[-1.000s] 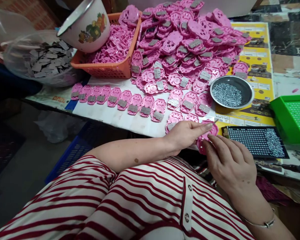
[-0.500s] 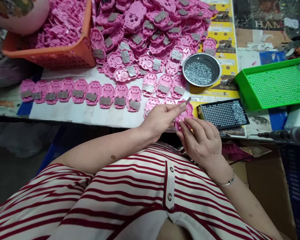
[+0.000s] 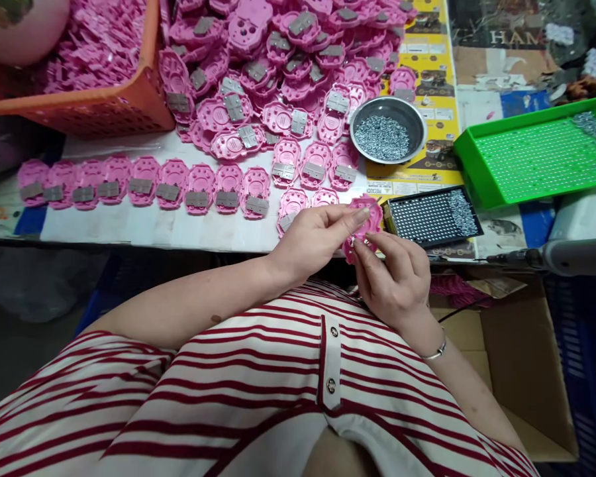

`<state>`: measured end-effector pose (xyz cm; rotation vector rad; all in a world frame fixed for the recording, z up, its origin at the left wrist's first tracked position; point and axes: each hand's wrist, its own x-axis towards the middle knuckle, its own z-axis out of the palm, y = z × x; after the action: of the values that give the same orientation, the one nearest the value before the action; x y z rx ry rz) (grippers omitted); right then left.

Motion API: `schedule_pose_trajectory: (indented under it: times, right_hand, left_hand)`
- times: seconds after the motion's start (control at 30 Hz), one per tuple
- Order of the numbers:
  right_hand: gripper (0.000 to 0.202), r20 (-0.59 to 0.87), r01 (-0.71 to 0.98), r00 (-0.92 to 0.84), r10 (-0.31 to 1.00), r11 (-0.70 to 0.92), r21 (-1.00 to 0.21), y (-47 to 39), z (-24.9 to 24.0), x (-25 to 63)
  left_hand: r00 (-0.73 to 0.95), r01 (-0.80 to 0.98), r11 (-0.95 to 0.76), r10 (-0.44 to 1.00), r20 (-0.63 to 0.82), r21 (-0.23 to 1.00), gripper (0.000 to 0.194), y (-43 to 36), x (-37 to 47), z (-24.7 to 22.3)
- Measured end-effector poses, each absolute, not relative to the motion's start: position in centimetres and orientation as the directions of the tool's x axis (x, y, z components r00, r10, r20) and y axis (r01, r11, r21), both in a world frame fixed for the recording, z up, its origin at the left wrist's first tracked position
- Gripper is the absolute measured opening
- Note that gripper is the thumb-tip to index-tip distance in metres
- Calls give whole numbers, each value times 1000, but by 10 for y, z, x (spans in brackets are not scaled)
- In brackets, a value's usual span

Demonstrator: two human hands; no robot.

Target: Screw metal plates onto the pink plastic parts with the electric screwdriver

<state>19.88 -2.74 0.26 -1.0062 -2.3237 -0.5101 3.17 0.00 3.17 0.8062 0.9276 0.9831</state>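
At centre frame, over the worktop's (image 3: 179,228) near edge, the left hand (image 3: 312,238) and right hand (image 3: 395,278) hold one pink plastic casing (image 3: 370,222) between them, fingers clamped on it, steadying it close to the black screw tray (image 3: 430,215) at right.
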Motion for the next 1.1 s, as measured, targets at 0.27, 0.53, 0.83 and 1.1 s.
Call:
schedule_pose_trajectory:
  times: [0.27,0.53,0.83,1.1]
  right_hand:
    - [32,631,732,-600,491,655,187,-26,4,197]
    - [22,679,696,-620,393,675,245,-25,6,196]
    - [25,681,704,-615,397,667,246,-27,2,201]
    - [30,714,700,-589,379,680,218,-25,0,200]
  left_hand:
    - [270,-325,350,924,-269,879,43,-1,33,30]
    - [246,-356,379,920,-305,854,40,-2,34,29]
    - [228,-315,384,918,-324,868,45,0,33,28]
    - [249,-341,390,915,-318,855,42,0,34,30]
